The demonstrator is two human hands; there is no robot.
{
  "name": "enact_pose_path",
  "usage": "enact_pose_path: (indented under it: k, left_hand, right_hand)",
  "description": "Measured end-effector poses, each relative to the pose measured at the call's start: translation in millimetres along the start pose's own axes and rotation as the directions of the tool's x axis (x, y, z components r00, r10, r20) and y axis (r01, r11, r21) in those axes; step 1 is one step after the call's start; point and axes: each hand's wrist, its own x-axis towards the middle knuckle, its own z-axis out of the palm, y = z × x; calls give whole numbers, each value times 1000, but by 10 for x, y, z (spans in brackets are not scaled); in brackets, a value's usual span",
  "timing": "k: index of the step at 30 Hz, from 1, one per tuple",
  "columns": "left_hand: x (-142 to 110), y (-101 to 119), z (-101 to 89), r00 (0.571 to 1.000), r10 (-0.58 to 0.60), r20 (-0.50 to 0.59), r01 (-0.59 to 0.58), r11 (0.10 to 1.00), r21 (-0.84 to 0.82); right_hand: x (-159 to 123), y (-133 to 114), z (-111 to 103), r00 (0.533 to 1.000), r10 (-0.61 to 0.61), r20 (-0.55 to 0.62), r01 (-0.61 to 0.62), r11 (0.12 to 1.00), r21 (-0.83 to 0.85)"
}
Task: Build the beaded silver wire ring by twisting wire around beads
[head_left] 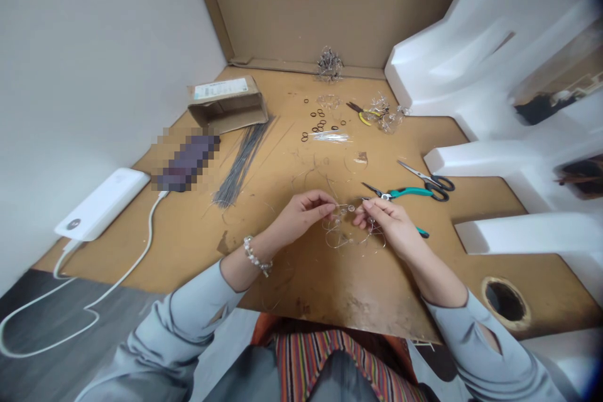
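Observation:
My left hand [311,212] pinches one end of a thin silvery wire piece [340,237], with thumb and forefinger pressed together. The wire bends into several loose loops, and small clear rings or beads show on it between my hands. On its other side my right hand [385,218] is closed, fingertips pinching part of the same piece; the exact grip is hidden. Just beyond my right hand lie teal-handled pliers [406,192], partly covered by it. Black-handled scissors [424,179] lie behind them.
A bundle of grey wires [244,163] lies left of centre, beside an open cardboard box [228,103]. Farther back are dark rings [321,124], short silvery wires [332,137], yellow-handled pliers [365,116] and wire tangles [389,114]. A white power bank [103,204] sits left; white foam [499,229] borders the right.

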Motion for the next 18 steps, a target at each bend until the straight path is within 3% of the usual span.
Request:
enact_pose_path:
  k: [18]
  left_hand:
    - [3,4,-10,1000,-3,-6,3,1000,-3]
  right_hand:
    - [-1,6,-6,998,-54,-15,52,992,-116]
